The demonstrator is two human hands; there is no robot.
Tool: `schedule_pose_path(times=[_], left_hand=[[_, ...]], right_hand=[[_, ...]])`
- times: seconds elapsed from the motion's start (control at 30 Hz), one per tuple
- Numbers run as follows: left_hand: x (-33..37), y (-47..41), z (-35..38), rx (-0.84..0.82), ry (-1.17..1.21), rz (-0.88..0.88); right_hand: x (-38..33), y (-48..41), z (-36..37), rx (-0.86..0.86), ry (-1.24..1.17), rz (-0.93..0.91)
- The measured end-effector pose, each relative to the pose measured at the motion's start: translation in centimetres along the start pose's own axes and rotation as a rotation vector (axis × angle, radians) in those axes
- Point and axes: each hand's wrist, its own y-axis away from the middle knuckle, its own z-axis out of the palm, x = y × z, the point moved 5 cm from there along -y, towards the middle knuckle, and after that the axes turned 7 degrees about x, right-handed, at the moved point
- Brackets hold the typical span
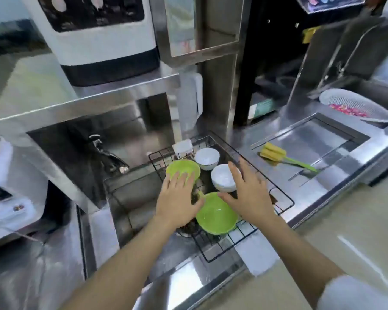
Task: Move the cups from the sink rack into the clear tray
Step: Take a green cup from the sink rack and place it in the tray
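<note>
A black wire rack (282, 203) sits over the sink. In it stand two green cups, one far left (179, 167) and one near the front (217, 217), and two white cups, one at the back (206, 157) and one in the middle (222, 176). My left hand (177, 198) hovers with fingers spread, its fingertips over the far green cup's rim. Fingers apart, my right hand (248, 191) hangs over the middle white cup and the front green cup. Neither hand grips anything. No clear tray is visible.
A tap (103, 153) stands left of the rack. A yellow brush with a green handle (282, 156) lies on the steel counter to the right. A white basket (354, 107) sits at far right. A white appliance (99, 34) stands on the shelf above.
</note>
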Motion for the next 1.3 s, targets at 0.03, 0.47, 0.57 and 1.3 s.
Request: schedule_pose_path(times=[0.03, 0.47, 0.57, 1.3], left_hand=[[0.2, 0.2, 0.8, -0.085, -0.024, -0.016], [2.7, 0.4, 2.8, -0.273, -0.149, -0.069], [2.5, 0.3, 2.8, -0.256, -0.057, -0.135], [-5.3, 5.7, -12.0, 0.225, 1.542, -0.764]], right_hand=[[0.6, 0.2, 1.0, -0.081, -0.017, 0.046], [2.6, 0.9, 5.3, -0.706, -0.063, 0.203], [2.5, 0.9, 5.4, -0.697, -0.094, 0.217], [-12.4, -2.1, -5.2, 0.21, -0.52, 0.045]])
